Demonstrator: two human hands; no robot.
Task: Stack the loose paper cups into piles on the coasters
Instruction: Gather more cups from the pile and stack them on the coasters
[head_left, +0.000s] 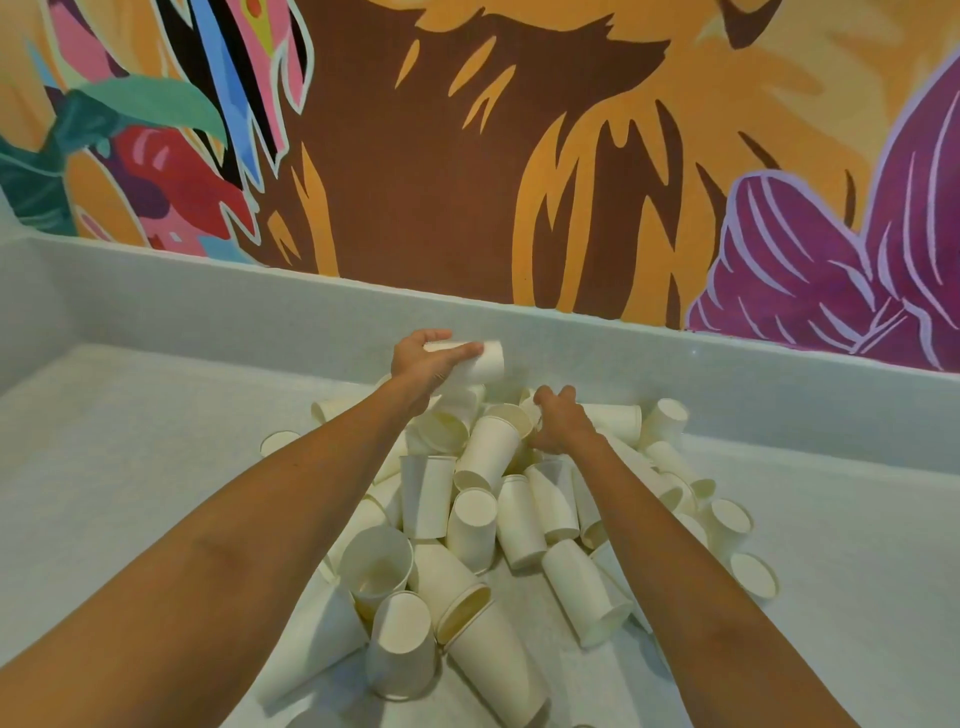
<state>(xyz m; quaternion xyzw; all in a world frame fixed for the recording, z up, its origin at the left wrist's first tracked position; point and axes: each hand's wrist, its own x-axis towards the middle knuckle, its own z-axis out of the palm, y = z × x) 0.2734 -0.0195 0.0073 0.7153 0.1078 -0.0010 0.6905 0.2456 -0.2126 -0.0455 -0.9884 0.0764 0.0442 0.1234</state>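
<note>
A heap of several loose white paper cups (467, 530) lies on the pale grey counter (130, 467), most tipped on their sides. My left hand (421, 358) grips one paper cup (480, 361) sideways, lifted above the far end of the heap near the back ledge. My right hand (561, 421) reaches into the far part of the heap with fingers curled among the cups; what they hold is hidden. No coaster is visible.
A raised grey ledge (675, 364) runs along the back of the counter, under a colourful painted wall (467, 156). The ledge also turns along the left side. Bare counter lies left and right of the heap.
</note>
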